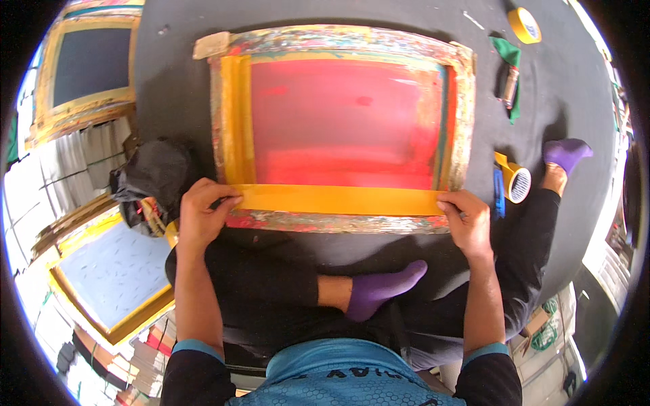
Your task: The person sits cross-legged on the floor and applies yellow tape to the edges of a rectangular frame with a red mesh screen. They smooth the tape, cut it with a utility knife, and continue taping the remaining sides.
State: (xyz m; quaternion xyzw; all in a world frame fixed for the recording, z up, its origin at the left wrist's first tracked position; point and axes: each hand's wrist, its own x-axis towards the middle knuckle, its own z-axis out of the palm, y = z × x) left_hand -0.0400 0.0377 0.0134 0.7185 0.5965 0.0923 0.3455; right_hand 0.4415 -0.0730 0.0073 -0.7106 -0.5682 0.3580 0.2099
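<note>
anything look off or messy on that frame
The wooden frame is caked with old multicoloured paint, and a loose-looking block juts from its far left corner. The yellow tape strip lies straight between the left hand and right hand.

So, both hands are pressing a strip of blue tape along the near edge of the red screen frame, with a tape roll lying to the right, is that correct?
Not quite: the strip of tape is yellow, not blue. The head view shows the left hand and right hand pressing its ends along the near edge of the red screen frame, with a tape roll lying to the right.
</note>
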